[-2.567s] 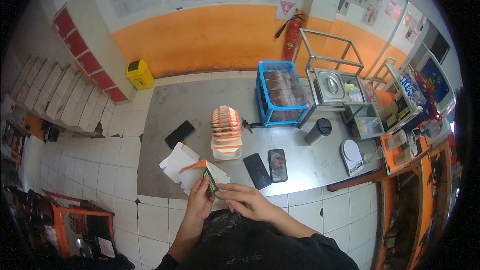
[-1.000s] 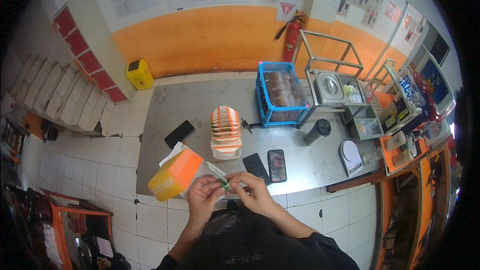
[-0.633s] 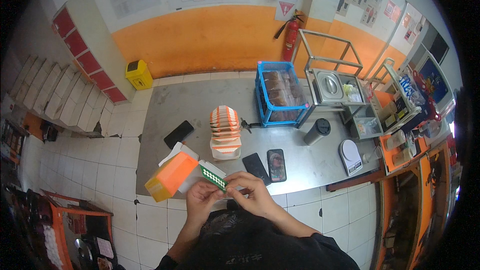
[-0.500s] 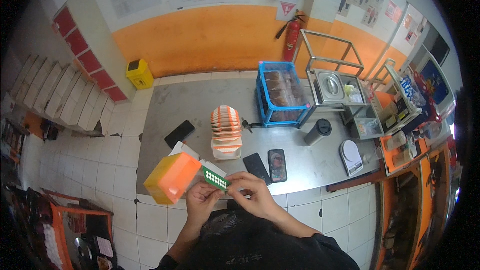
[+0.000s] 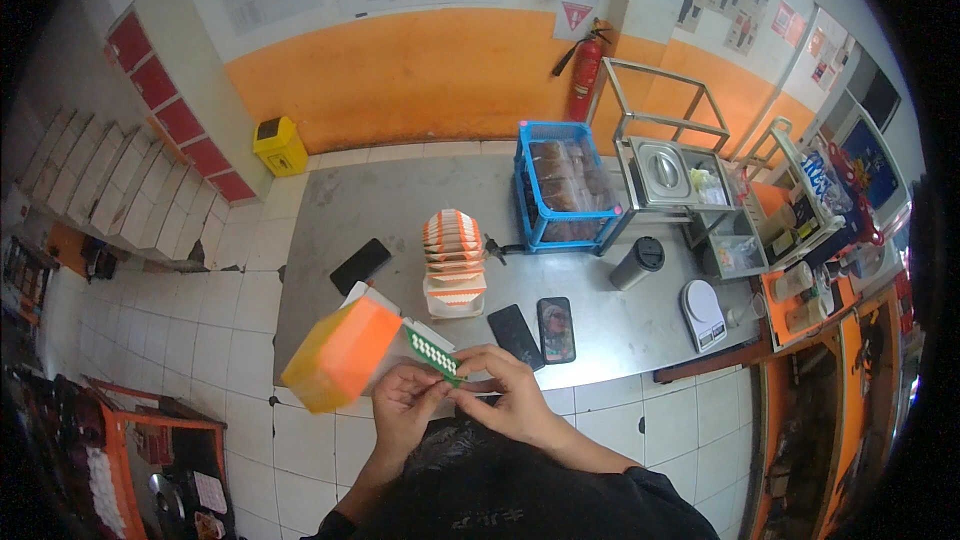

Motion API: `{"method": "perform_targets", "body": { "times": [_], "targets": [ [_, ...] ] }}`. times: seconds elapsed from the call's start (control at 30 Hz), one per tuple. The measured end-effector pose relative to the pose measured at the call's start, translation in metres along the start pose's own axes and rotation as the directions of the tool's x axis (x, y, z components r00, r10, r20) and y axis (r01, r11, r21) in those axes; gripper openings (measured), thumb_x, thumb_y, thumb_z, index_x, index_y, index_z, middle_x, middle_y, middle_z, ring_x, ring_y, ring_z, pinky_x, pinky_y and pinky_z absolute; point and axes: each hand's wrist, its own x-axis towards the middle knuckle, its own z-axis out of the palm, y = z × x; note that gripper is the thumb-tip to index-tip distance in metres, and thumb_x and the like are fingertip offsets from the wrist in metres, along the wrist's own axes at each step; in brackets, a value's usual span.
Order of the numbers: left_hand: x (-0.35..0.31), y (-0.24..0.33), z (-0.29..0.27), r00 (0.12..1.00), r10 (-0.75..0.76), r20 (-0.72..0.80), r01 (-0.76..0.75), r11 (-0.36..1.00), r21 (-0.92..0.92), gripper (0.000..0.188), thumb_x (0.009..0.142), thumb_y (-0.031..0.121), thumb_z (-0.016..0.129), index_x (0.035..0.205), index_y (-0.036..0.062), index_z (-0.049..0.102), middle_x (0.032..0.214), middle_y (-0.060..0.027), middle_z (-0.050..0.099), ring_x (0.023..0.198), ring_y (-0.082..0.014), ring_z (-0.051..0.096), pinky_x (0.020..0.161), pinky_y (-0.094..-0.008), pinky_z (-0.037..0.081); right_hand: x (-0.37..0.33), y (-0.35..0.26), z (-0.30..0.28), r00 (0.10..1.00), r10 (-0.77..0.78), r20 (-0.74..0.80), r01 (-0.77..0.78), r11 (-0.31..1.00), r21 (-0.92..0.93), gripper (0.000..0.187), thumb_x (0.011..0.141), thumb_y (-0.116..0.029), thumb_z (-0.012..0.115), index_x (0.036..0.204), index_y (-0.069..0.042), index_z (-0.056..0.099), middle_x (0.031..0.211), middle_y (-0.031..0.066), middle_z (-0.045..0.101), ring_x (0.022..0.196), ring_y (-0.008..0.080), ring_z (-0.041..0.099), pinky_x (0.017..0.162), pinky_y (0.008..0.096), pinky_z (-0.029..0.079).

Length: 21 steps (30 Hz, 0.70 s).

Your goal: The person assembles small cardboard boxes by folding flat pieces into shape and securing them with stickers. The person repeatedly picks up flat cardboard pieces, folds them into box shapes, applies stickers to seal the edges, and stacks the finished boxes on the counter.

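Near the table's front edge, an orange and yellow cardboard box (image 5: 345,352) with white inner flaps is partly folded and tilted to the left. Its green side flap (image 5: 432,352), patterned in white, runs to my fingers. My left hand (image 5: 405,405) pinches the near end of that flap from below. From the right, my right hand (image 5: 508,392) grips the same end with thumb and fingers, close against the left fingertips. Beyond them, a row of nested orange and white paper boxes (image 5: 455,265) sits on the steel table (image 5: 330,202).
A black phone (image 5: 361,266) lies left of the nested boxes; two more phones (image 5: 516,334) lie to their right. Behind stands a blue crate (image 5: 566,180) of bagged brown items. Farther right are a lidded tumbler (image 5: 637,263), a white scale (image 5: 703,314) and a steel rack (image 5: 668,175).
The box has swung slightly left and turned a little, its green flap now seen narrower. Both hands keep hold at nearly the same place, with small finger shifts.
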Motion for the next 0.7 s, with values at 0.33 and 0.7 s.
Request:
{"method": "perform_targets", "body": {
  "times": [0.33,0.7],
  "targets": [
    [-0.003,0.002,0.006,0.999,-0.037,-0.021,0.035,0.995,-0.091,0.019,0.088,-0.008,0.073,0.095,0.0015,0.058,0.1,-0.0132,0.073,0.091,-0.0129,0.071,0.084,-0.0258,0.059,0.008,-0.003,-0.004,0.999,0.033,0.033,-0.032,0.999,-0.023,0.013,0.091,-0.001,0.068,0.104,0.002,0.065,0.119,0.0172,0.065,0.107,0.0268,0.069,0.083,0.0343,0.063],
    [-0.003,-0.01,0.001,0.998,-0.05,-0.046,0.041,0.983,-0.177,0.022,0.088,-0.012,0.071,0.09,0.0033,0.056,0.094,-0.0102,0.071,0.089,-0.0136,0.07,0.084,-0.0279,0.059,0.007,-0.004,0.003,0.998,0.034,0.059,-0.033,0.999,-0.02,0.014,0.09,0.001,0.066,0.105,0.003,0.065,0.117,0.0174,0.066,0.106,0.0272,0.07,0.084,0.0343,0.062]
  ]
}}
